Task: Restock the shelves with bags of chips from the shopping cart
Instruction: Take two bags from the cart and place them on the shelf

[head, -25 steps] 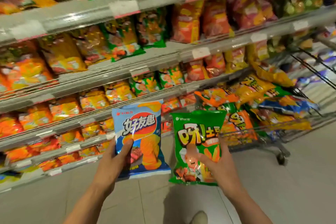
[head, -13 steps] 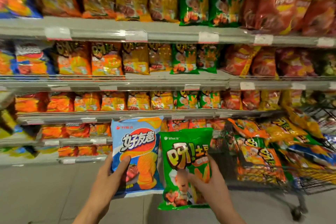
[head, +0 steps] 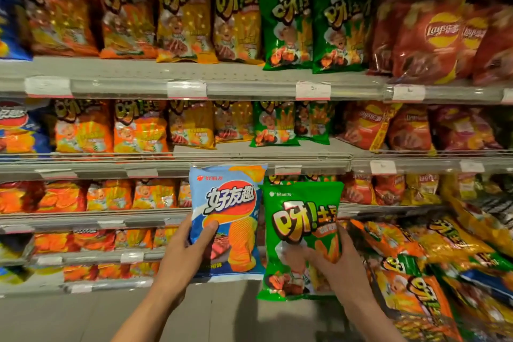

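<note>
Blue bag: the blue chip bag (head: 227, 219) is held upright in front of the shelves (head: 194, 89), most of it above the grip.
Left hand: the left hand (head: 184, 255) grips its lower left edge, thumb on the front.
Green bag: the green chip bag (head: 299, 233) stands upright just beside the blue one, their edges touching.
Right hand: the right hand (head: 338, 266) holds its lower right part, fingers curled over the front.
Cart: the shopping cart (head: 433, 272) at right is full of orange and green bags.
</note>
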The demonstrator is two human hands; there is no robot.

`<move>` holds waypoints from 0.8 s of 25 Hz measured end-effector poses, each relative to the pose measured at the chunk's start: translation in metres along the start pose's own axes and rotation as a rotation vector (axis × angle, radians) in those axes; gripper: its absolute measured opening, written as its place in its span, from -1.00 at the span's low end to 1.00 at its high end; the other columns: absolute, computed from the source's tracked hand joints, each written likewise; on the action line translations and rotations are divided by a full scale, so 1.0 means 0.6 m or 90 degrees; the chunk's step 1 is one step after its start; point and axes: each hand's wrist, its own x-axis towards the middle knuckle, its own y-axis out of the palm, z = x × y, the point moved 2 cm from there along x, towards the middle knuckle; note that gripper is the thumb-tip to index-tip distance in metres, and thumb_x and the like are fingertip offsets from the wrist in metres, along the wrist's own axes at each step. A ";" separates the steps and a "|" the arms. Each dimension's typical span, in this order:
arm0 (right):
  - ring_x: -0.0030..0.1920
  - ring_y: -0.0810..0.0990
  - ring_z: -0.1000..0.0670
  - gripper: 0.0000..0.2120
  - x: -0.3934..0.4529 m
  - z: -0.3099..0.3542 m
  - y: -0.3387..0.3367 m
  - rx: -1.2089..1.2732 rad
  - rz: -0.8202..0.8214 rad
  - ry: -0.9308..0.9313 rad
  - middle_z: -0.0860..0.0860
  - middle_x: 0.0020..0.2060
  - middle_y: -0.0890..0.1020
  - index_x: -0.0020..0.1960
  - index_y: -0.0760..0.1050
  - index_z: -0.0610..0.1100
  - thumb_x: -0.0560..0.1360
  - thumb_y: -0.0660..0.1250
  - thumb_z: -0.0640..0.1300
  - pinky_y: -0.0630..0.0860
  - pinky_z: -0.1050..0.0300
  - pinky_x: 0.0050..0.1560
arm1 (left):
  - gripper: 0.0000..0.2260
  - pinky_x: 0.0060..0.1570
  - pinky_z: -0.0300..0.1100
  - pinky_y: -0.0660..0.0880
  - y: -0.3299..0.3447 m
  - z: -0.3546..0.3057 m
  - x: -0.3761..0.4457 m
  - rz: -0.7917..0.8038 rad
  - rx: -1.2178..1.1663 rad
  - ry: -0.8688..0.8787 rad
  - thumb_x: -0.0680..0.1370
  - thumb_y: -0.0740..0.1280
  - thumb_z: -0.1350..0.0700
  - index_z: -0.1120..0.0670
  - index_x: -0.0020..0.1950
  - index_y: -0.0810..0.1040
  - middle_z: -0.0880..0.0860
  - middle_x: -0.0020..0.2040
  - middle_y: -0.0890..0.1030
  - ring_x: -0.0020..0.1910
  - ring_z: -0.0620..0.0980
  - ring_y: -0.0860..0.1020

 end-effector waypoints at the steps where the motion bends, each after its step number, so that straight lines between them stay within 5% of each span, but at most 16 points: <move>1: -0.08 0.55 0.51 -0.33 0.042 0.003 -0.013 -0.011 0.007 -0.003 0.35 0.07 0.58 0.30 0.30 0.27 0.35 0.59 0.00 0.47 0.49 -0.21 | -0.82 -0.04 -0.14 0.59 0.024 -0.010 0.033 0.000 0.003 0.007 0.51 0.40 -0.17 -0.34 0.10 0.59 -0.14 0.04 0.73 -0.01 -0.12 0.71; 5: -0.09 0.63 0.35 -0.41 0.225 0.044 -0.055 -0.012 0.024 -0.029 0.32 -0.07 0.68 0.24 0.42 0.25 0.31 0.60 0.05 0.50 0.45 -0.22 | -0.83 0.08 0.06 0.62 0.107 -0.064 0.157 -0.027 -0.003 0.024 0.53 0.41 -0.16 -0.27 0.11 0.61 -0.04 0.04 0.74 0.02 0.01 0.71; 8: -0.25 0.66 0.29 -0.52 0.357 0.079 -0.075 0.002 0.041 -0.060 0.33 -0.20 0.68 0.18 0.46 0.25 0.42 0.56 -0.13 0.50 0.45 -0.39 | -0.71 0.05 0.19 0.64 0.129 -0.088 0.222 -0.075 0.005 0.030 0.50 0.42 -0.19 -0.18 0.19 0.59 0.02 0.00 0.75 -0.03 0.07 0.72; 12: -0.11 0.67 0.14 -0.64 0.488 0.134 -0.094 0.042 -0.008 -0.085 0.18 -0.14 0.69 0.12 0.53 0.07 0.40 0.59 -0.01 0.56 0.22 -0.14 | -0.64 0.05 0.10 0.64 0.142 -0.096 0.277 -0.111 -0.018 0.043 0.50 0.42 -0.19 -0.15 0.27 0.56 0.00 0.02 0.74 0.00 0.07 0.72; 14: -0.10 0.68 0.09 -0.59 0.526 0.139 -0.093 0.059 -0.017 -0.089 0.10 -0.10 0.69 0.16 0.52 -0.03 0.40 0.59 -0.02 0.59 0.23 -0.18 | -0.65 0.09 0.13 0.63 0.148 -0.104 0.299 -0.104 -0.019 0.043 0.52 0.41 -0.19 -0.14 0.26 0.56 0.00 0.03 0.74 0.00 0.06 0.72; 16: -0.21 0.66 0.17 -0.72 0.558 0.136 -0.088 0.057 -0.029 -0.098 0.17 -0.21 0.68 0.04 0.56 0.01 0.40 0.58 -0.11 0.56 0.33 -0.27 | -0.68 0.11 0.17 0.61 0.153 -0.109 0.316 -0.108 -0.009 0.041 0.51 0.41 -0.20 -0.12 0.20 0.57 0.03 -0.01 0.74 -0.02 0.07 0.72; 18: -0.48 0.54 0.20 -0.79 0.591 0.133 -0.083 0.026 -0.031 -0.102 0.17 -0.42 0.61 -0.21 0.56 0.00 0.39 0.57 -0.21 0.50 0.22 -0.44 | -0.70 0.11 0.18 0.61 0.157 -0.115 0.328 -0.109 -0.003 0.046 0.50 0.40 -0.20 -0.10 0.16 0.59 0.06 -0.05 0.74 -0.03 0.10 0.71; 20: -0.38 0.62 0.12 -0.77 0.617 0.125 -0.090 -0.001 -0.029 -0.066 0.00 -0.21 0.69 -0.05 0.55 -0.11 0.39 0.57 -0.21 0.58 0.06 -0.38 | -0.71 0.09 0.15 0.62 0.154 -0.121 0.336 -0.100 -0.008 0.056 0.51 0.40 -0.18 -0.08 0.15 0.59 0.09 -0.05 0.73 -0.02 0.14 0.70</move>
